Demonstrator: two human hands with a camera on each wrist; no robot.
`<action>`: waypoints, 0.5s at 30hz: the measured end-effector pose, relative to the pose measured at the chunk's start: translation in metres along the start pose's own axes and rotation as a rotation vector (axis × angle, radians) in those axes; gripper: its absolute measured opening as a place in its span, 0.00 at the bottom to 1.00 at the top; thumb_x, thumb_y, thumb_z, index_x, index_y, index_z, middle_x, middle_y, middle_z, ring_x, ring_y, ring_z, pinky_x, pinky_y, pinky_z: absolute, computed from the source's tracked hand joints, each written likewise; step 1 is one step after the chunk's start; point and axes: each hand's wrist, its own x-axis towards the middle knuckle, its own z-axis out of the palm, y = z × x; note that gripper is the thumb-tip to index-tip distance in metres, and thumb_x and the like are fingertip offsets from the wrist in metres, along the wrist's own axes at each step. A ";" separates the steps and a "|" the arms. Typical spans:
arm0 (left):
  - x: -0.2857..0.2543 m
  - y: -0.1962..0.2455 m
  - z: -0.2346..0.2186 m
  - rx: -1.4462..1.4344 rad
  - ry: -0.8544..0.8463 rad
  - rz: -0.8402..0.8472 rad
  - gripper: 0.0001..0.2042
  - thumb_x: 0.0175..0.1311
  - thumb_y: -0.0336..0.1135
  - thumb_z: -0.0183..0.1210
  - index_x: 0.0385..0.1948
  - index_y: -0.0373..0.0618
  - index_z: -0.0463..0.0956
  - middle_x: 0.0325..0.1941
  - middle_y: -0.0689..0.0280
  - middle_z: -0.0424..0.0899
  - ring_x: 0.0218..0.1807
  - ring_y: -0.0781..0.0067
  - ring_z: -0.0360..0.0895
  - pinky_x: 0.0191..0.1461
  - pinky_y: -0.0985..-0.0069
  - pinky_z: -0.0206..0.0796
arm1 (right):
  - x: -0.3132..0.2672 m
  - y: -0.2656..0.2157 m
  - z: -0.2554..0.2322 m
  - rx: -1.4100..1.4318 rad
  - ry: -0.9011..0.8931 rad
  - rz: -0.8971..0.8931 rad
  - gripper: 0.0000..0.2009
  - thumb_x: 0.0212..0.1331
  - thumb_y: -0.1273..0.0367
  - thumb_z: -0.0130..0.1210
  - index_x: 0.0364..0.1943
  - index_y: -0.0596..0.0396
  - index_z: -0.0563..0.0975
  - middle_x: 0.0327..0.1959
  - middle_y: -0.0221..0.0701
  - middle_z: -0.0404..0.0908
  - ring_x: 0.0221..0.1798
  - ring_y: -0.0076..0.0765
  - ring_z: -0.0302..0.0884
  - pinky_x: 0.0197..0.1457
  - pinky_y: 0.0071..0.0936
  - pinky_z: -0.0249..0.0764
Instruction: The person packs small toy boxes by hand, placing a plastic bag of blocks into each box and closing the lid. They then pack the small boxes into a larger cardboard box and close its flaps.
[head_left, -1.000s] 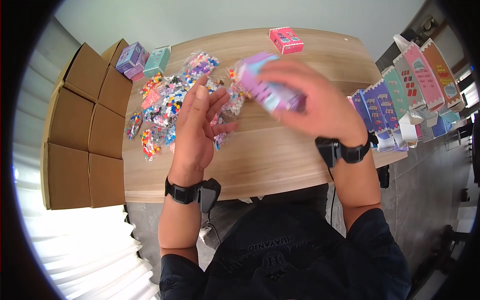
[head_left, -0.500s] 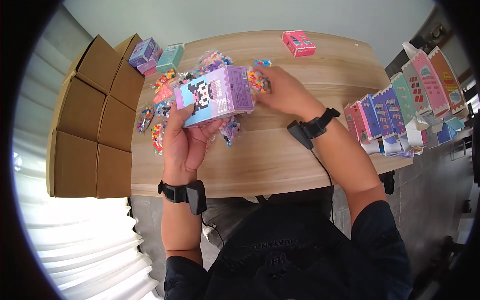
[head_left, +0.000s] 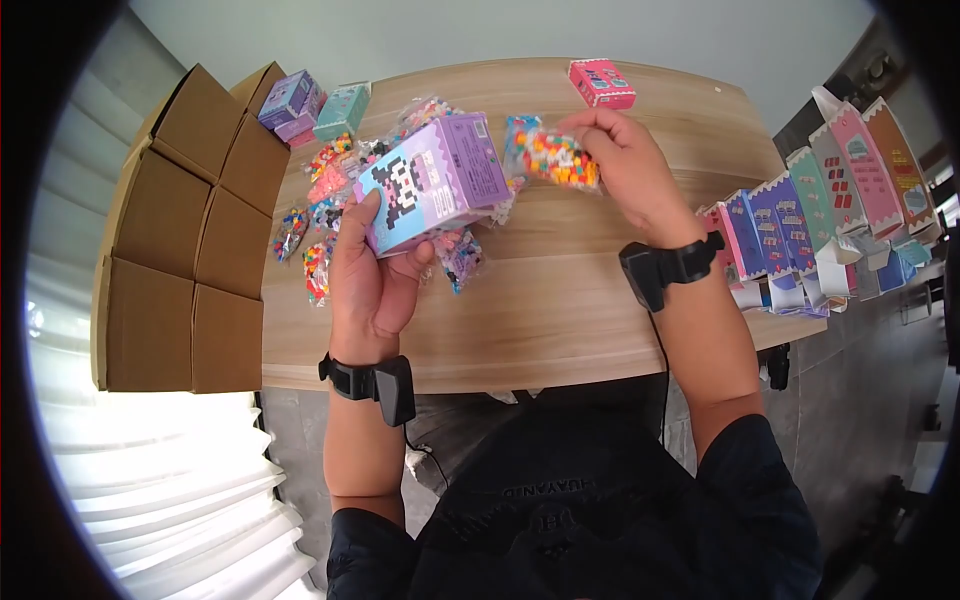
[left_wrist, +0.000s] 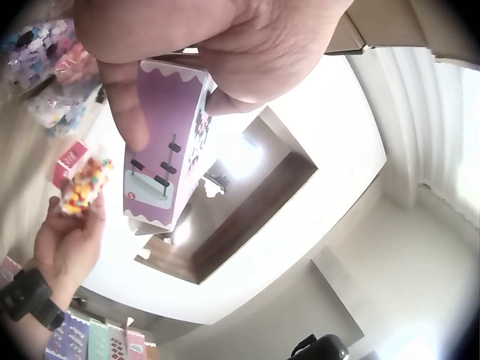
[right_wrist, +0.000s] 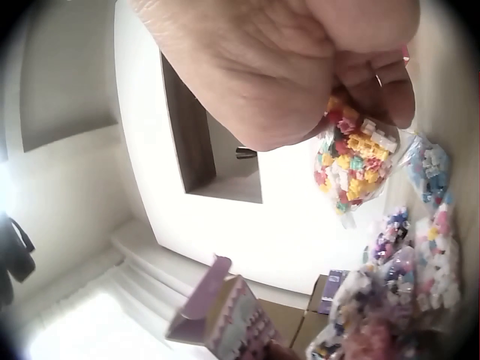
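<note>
My left hand (head_left: 372, 285) grips a purple and blue carton (head_left: 420, 190) with a pixel-style character on its front, thumb on the front face and fingers round the side. A flap (right_wrist: 206, 292) stands open at one end of the carton in the right wrist view. To the right, my right hand (head_left: 635, 170) pinches a clear bag of small colourful plastic bricks (head_left: 562, 162), mostly yellow, orange and red. That bag hangs over the table, apart from the carton. Beside it shows a small blue packet (right_wrist: 430, 171).
Several bags of bricks (head_left: 330, 165) lie piled behind and left of the carton. Brown cardboard boxes (head_left: 150, 280) stack along the left edge, with small purple and teal cartons (head_left: 342, 112) nearby. A pink carton (head_left: 602, 83) sits at the back; several opened cartons (head_left: 790, 220) line the right edge.
The purple carton passed from my right hand to my left. My right hand then took hold of a bag of bricks near the carton and has moved right with it.
</note>
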 end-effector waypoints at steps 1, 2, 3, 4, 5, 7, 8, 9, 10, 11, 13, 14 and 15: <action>0.001 -0.003 -0.001 0.051 -0.033 0.020 0.18 0.80 0.42 0.52 0.65 0.44 0.68 0.56 0.58 0.86 0.48 0.60 0.90 0.38 0.66 0.89 | -0.008 -0.012 0.000 -0.047 -0.050 -0.005 0.12 0.74 0.68 0.52 0.51 0.60 0.82 0.39 0.28 0.85 0.40 0.22 0.80 0.43 0.25 0.76; 0.002 -0.005 -0.001 0.103 -0.068 0.040 0.18 0.81 0.43 0.51 0.65 0.47 0.69 0.56 0.59 0.86 0.48 0.62 0.90 0.37 0.67 0.89 | -0.015 -0.019 0.000 -0.095 -0.099 -0.011 0.12 0.75 0.68 0.53 0.51 0.60 0.82 0.39 0.26 0.84 0.39 0.19 0.79 0.43 0.22 0.75; 0.001 -0.007 0.004 0.131 -0.046 0.065 0.18 0.82 0.44 0.51 0.65 0.47 0.69 0.56 0.59 0.86 0.49 0.62 0.89 0.38 0.66 0.89 | -0.020 -0.022 0.002 -0.054 -0.066 -0.042 0.12 0.75 0.67 0.53 0.51 0.60 0.82 0.39 0.26 0.84 0.39 0.18 0.78 0.42 0.22 0.75; -0.001 -0.011 0.012 0.160 -0.024 0.090 0.18 0.82 0.45 0.50 0.64 0.47 0.70 0.57 0.59 0.85 0.50 0.63 0.89 0.38 0.66 0.89 | -0.023 -0.024 0.004 -0.013 -0.033 -0.073 0.12 0.76 0.67 0.53 0.51 0.60 0.82 0.39 0.26 0.84 0.39 0.18 0.78 0.40 0.21 0.75; -0.004 -0.015 0.017 0.189 -0.001 0.117 0.18 0.83 0.46 0.50 0.64 0.47 0.70 0.57 0.59 0.85 0.50 0.63 0.89 0.38 0.65 0.89 | -0.027 -0.026 0.006 0.029 -0.003 -0.103 0.12 0.76 0.67 0.53 0.52 0.59 0.82 0.39 0.26 0.84 0.38 0.17 0.78 0.39 0.21 0.75; -0.006 -0.020 0.019 0.226 0.020 0.171 0.19 0.84 0.48 0.48 0.63 0.47 0.71 0.58 0.61 0.84 0.51 0.68 0.87 0.44 0.68 0.85 | -0.041 -0.043 0.008 0.041 0.012 -0.051 0.12 0.77 0.67 0.53 0.53 0.58 0.82 0.43 0.27 0.85 0.38 0.17 0.81 0.34 0.20 0.76; -0.006 -0.022 0.016 0.243 0.034 0.197 0.20 0.84 0.50 0.48 0.63 0.46 0.71 0.57 0.62 0.84 0.50 0.68 0.87 0.43 0.69 0.84 | -0.047 -0.049 0.009 0.048 0.019 -0.027 0.11 0.78 0.67 0.53 0.53 0.58 0.82 0.45 0.28 0.86 0.38 0.17 0.82 0.31 0.19 0.76; -0.005 -0.024 0.013 0.259 0.049 0.224 0.21 0.84 0.51 0.47 0.63 0.45 0.71 0.56 0.63 0.84 0.50 0.69 0.86 0.43 0.70 0.82 | -0.051 -0.050 0.009 0.086 0.031 -0.039 0.12 0.78 0.66 0.53 0.53 0.58 0.82 0.44 0.27 0.86 0.38 0.16 0.81 0.31 0.19 0.76; -0.005 -0.025 0.009 0.267 0.032 0.237 0.21 0.83 0.51 0.48 0.63 0.46 0.71 0.56 0.63 0.84 0.51 0.69 0.86 0.46 0.69 0.81 | -0.055 -0.050 0.010 0.123 0.042 -0.051 0.12 0.78 0.65 0.52 0.53 0.58 0.82 0.44 0.27 0.86 0.38 0.15 0.79 0.32 0.19 0.76; -0.005 -0.024 0.004 0.274 0.017 0.250 0.21 0.83 0.52 0.48 0.63 0.46 0.71 0.56 0.64 0.84 0.52 0.69 0.85 0.49 0.69 0.81 | -0.058 -0.050 0.010 0.161 0.054 -0.061 0.12 0.78 0.65 0.52 0.52 0.57 0.82 0.43 0.26 0.85 0.38 0.14 0.78 0.32 0.19 0.75; -0.007 -0.023 0.004 0.276 -0.009 0.276 0.19 0.84 0.50 0.48 0.62 0.46 0.72 0.55 0.64 0.83 0.54 0.70 0.84 0.54 0.68 0.79 | -0.061 -0.048 0.009 0.247 0.063 -0.101 0.12 0.78 0.65 0.52 0.52 0.57 0.82 0.44 0.26 0.86 0.38 0.13 0.77 0.31 0.19 0.75; -0.010 -0.022 0.008 0.271 -0.020 0.289 0.18 0.84 0.48 0.48 0.62 0.46 0.72 0.55 0.64 0.83 0.55 0.70 0.83 0.57 0.68 0.78 | -0.063 -0.048 0.008 0.291 0.069 -0.121 0.12 0.78 0.65 0.52 0.53 0.56 0.82 0.45 0.26 0.86 0.38 0.13 0.77 0.31 0.19 0.75; -0.011 -0.022 0.010 0.265 -0.031 0.302 0.16 0.84 0.46 0.48 0.61 0.46 0.73 0.55 0.64 0.83 0.56 0.71 0.83 0.60 0.68 0.77 | -0.066 -0.049 0.007 0.264 0.052 -0.122 0.12 0.78 0.66 0.52 0.53 0.57 0.82 0.45 0.27 0.86 0.39 0.14 0.78 0.33 0.19 0.76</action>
